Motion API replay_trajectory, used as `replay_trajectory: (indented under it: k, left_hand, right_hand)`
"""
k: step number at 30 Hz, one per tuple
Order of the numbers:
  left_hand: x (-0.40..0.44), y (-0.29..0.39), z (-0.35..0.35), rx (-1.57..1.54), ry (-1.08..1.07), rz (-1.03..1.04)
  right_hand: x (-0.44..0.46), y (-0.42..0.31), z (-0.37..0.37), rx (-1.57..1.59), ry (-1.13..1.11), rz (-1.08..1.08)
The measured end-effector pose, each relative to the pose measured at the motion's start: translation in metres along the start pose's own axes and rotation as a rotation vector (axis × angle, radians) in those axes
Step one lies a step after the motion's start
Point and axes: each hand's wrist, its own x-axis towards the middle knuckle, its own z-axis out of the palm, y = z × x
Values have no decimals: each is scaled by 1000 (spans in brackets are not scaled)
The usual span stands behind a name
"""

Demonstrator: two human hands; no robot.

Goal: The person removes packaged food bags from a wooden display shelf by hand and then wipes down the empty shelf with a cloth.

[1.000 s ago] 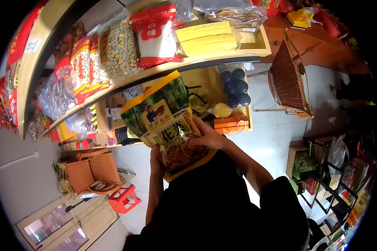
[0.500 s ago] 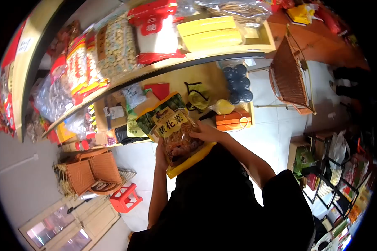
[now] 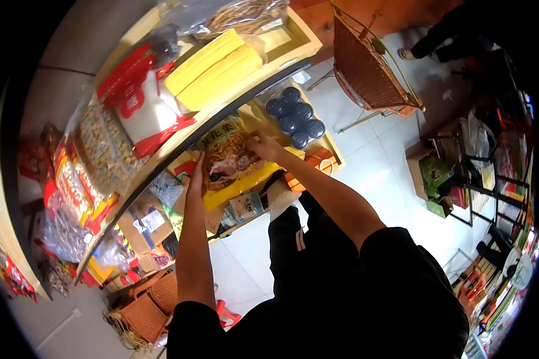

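A yellow food bag (image 3: 229,164) with a clear window showing dried food is held between my two hands, over the lower shelf. My left hand (image 3: 197,175) grips its left edge. At the right side, my right hand (image 3: 266,147) holds the bag with bent fingers. The upper end of the bag lies under the edge of the upper shelf (image 3: 221,99). Dark-lidded jars (image 3: 294,118) stand just right of the bag, and an orange box (image 3: 312,167) lies below them.
On the upper shelf are yellow blocks (image 3: 214,70), a red and white bag (image 3: 139,99) and several snack packs. A wicker basket chair (image 3: 371,72) stands at the upper right. Brown wicker seats (image 3: 147,308) are at the lower left. A person's legs (image 3: 440,42) show at the top right.
The bag has moved from in front of my body forward to the lower shelf, with both hands still on it. My arms have stretched out, and the whole view has turned and shifted.
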Motion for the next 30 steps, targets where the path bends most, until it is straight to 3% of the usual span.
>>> replay_trajectory:
  k: [1, 7, 9, 11, 15, 18, 21, 23, 27, 30]
  left_hand:
    - [62, -29, -35, -16, -147, 26]
    - [54, 9, 13, 22, -53, 65]
    - [64, 8, 12, 47, -25, 6]
    - [96, -8, -5, 121, -60, 79]
    - [101, -18, -4, 139, 76, 84]
    - [105, -26, -8, 86, 43, 110]
    - [119, -41, -15, 107, 25, 0]
    - [141, -54, -21, -15, -5, 24]
    - [135, -66, -4, -9, 73, 116]
    - [127, -59, 5, -28, 183, -29]
  right_hand:
    - [3, -1, -2, 84, 30, 16]
    - [0, -20, -16, 295, 187, -34]
    - [-2, -19, -22, 388, 105, -11]
    - [-8, -18, -19, 476, 165, -61]
    - [-15, -18, -24, 528, 13, -75]
    - [-18, -14, -21, 378, -30, -150]
    - [-14, 6, -15, 286, 12, -164]
    - [-5, 21, -12, 66, 51, -326]
    - [-6, 27, -10, -99, 12, -231]
    - [-5, 29, -9, -68, -12, -232]
